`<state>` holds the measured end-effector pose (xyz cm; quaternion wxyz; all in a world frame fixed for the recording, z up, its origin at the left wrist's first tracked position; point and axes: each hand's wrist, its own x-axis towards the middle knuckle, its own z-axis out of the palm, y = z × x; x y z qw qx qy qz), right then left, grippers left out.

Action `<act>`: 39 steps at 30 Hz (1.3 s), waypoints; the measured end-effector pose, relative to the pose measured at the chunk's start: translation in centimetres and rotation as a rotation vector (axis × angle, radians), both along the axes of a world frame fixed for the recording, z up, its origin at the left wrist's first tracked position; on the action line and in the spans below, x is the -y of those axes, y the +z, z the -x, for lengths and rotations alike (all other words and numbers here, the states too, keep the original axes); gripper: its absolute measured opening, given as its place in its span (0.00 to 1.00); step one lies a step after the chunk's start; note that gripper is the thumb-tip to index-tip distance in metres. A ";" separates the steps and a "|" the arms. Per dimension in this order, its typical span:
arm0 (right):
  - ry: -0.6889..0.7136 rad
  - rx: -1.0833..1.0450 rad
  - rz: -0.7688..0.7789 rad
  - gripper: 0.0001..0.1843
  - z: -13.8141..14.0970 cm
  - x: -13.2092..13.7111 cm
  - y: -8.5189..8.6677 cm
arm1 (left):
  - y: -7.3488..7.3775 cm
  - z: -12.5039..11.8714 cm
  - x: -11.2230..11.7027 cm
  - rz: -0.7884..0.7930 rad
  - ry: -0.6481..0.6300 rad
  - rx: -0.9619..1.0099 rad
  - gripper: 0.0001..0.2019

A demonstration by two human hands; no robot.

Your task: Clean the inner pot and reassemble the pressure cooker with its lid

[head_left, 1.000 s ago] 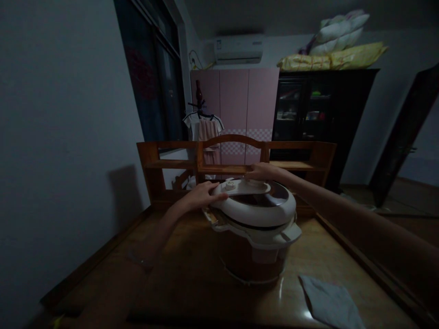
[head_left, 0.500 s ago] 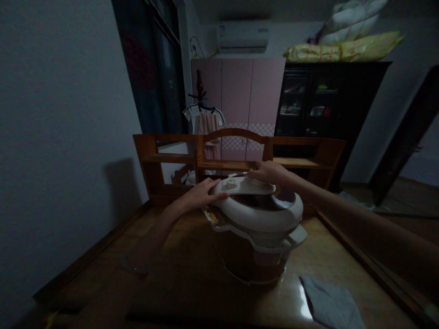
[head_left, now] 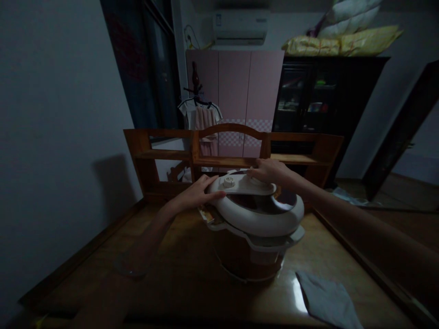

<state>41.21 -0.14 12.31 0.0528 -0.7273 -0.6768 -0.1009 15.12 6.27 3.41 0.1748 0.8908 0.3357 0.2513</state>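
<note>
A brown electric pressure cooker [head_left: 252, 256] stands on a wooden table [head_left: 192, 278], topped by a white lid [head_left: 260, 212] with a small knob. My left hand [head_left: 197, 194] lies on the lid's left rim, fingers stretched over it. My right hand [head_left: 269, 171] is curled over the lid's far handle bar and grips it. The room is dim.
A grey cloth [head_left: 327, 299] lies on the table at the front right. A low wooden shelf rack [head_left: 233, 157] runs along the table's far edge. Behind it are a pink wardrobe [head_left: 235, 87], a dark glass cabinet [head_left: 318, 100] and clothes on a hanger. A wall is at my left.
Both hands stay on the lid. The lid and hands sit slightly higher and more to the left in view, mostly from my head shifting.
</note>
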 end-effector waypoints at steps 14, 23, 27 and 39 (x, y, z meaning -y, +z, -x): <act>0.178 -0.034 0.026 0.31 -2.0 -3.9 -0.4 | -1.5 -0.8 2.4 -0.035 0.181 0.056 0.41; 0.176 -0.031 0.002 0.31 -2.0 -3.1 -0.4 | -1.4 -1.0 3.7 -0.070 0.219 0.095 0.41; 0.152 -0.027 -0.019 0.31 -1.7 -2.3 -0.5 | -1.3 -1.1 4.2 -0.089 0.228 0.142 0.40; 0.185 -0.002 -0.029 0.32 -2.2 -1.3 -0.6 | 0.1 -1.2 5.3 -0.077 0.235 -0.005 0.41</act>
